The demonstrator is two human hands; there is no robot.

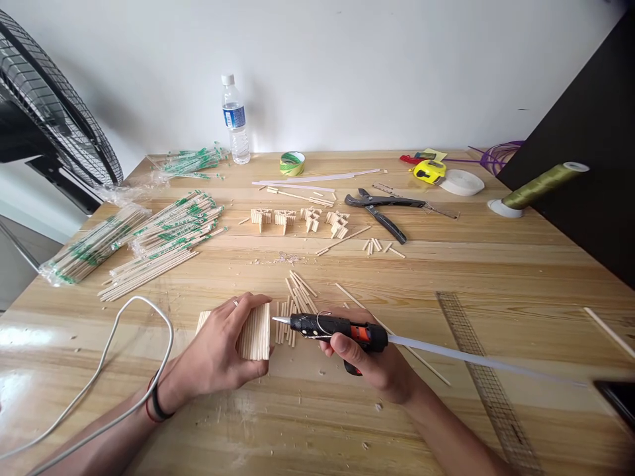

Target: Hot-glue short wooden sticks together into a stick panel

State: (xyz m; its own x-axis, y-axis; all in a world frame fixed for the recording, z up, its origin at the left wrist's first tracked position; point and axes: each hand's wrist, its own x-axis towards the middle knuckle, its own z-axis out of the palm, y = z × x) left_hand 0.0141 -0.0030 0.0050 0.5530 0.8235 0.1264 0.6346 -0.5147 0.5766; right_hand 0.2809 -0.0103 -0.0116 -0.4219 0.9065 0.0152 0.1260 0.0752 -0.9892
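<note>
My left hand [218, 354] is closed around a panel of wooden sticks [254, 334] set side by side, held upright with one edge toward the right. In my right hand [377, 367] is a black and orange hot glue gun [342, 332], its metal nozzle pointing left, close to the panel's edge; whether they touch I cannot tell. A long translucent glue stick [461, 357] sticks out of the gun's back. Behind the hands lie loose cut sticks [300, 294]. Part of another stick piece [203, 320] shows behind my left hand.
Several small stick assemblies [285, 219] stand mid-table, with black pliers [380, 213] to their right. Bundles of wrapped chopsticks [169, 228] lie left, near a white cable [166, 317]. A clear ruler [479, 370] lies right. A bottle [235, 122] and tape measure [429, 172] stand at the back.
</note>
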